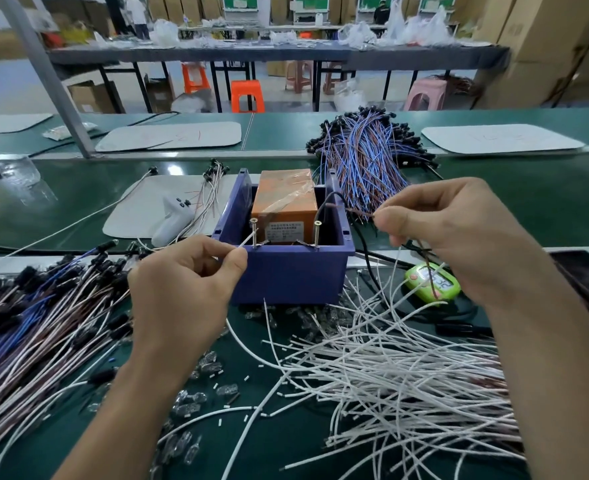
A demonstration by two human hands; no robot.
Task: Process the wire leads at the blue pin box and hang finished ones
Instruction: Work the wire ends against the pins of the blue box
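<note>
Blue, pink and white in colour, a heap of leads point(43, 317) with black ends lies at the left of the green worktop point(78, 188). Of the two hands, the left hand point(182, 289) pinches a white wire tip point(248, 241) between thumb and forefinger, held against the left screw pin point(253, 233) on the front rim of the blue pin box point(286, 271). An orange block point(284, 202) sits inside the box. The right hand point(459, 237), raised just right of the box, pinches a brown wire end point(359, 212). Loose white leads point(390, 368) sprawl below it, near a green timer point(431, 282).
</note>
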